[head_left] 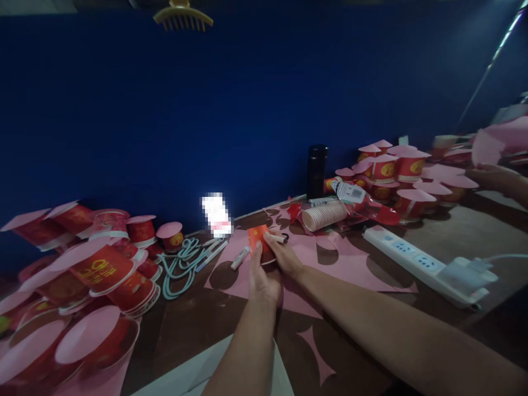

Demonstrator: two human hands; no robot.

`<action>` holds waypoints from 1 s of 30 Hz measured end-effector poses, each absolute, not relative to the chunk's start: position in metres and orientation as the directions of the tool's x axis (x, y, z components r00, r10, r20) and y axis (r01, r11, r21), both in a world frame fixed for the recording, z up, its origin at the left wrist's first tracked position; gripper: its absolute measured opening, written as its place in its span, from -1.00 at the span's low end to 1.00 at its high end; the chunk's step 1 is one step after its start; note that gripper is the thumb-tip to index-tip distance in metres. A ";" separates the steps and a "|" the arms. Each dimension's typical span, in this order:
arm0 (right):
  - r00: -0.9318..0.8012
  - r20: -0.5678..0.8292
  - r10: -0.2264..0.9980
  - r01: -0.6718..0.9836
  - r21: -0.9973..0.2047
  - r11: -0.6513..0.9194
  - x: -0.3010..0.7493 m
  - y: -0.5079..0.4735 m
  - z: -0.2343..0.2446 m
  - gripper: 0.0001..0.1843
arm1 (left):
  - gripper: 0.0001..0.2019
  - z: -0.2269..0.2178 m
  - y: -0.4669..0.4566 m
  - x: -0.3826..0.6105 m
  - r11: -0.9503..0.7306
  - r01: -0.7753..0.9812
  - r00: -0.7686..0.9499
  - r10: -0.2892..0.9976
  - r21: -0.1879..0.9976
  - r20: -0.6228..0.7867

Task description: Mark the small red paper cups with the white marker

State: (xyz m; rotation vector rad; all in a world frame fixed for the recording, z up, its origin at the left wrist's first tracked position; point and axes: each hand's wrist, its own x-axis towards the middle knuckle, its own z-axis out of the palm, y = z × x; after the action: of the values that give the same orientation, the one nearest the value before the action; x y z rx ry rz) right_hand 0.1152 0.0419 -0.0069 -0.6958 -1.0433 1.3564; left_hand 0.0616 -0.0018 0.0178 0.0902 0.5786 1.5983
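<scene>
A small red paper cup (256,235) is tipped on its side between my hands, just above the cut pink paper. My left hand (263,280) supports it from the near side, with the fingers closed along it. My right hand (286,256) curls around the cup's right side and also has a pale, dark-ended marker (279,238) between its fingers. The cup's rim is mostly covered by my hands. Close to my left fingers, a short white tube (240,258) lies on the paper.
Red cups with pink paper discs (101,269) crowd the left; more cups (383,168) stand at right. A glowing phone (216,214), teal cord (175,275), black bottle (317,171), stacked paper cups (325,215) and power strip (412,258) surround the pink sheet (355,272). Another person's hand (495,179) is far right.
</scene>
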 end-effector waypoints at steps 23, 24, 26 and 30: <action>-0.114 0.843 0.526 0.354 -0.460 0.814 0.148 0.042 -0.003 -0.64 | -0.94 -0.017 0.031 0.056 -0.024 -0.880 -0.164 0.952 0.474 -0.257; -0.112 0.839 0.532 0.352 -0.467 0.811 0.147 0.041 -0.003 -0.64 | -0.95 -0.016 0.031 0.056 -0.035 -0.879 -0.176 0.951 0.476 -0.255; -0.111 0.836 0.537 0.341 -0.476 0.811 0.147 0.040 -0.002 -0.64 | -0.96 -0.014 0.029 0.056 -0.045 -0.879 -0.184 0.950 0.474 -0.252; -0.099 0.831 0.547 0.321 -0.494 0.808 0.145 0.037 0.002 -0.67 | -0.91 -0.008 0.026 0.056 -0.053 -0.892 -0.174 0.957 0.448 -0.233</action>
State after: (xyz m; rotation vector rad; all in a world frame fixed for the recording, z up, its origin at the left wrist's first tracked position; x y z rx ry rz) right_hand 0.1452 0.0369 0.0019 -0.6834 -1.7023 0.2172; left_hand 0.0560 0.0263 -0.0081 0.1448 0.5789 1.6490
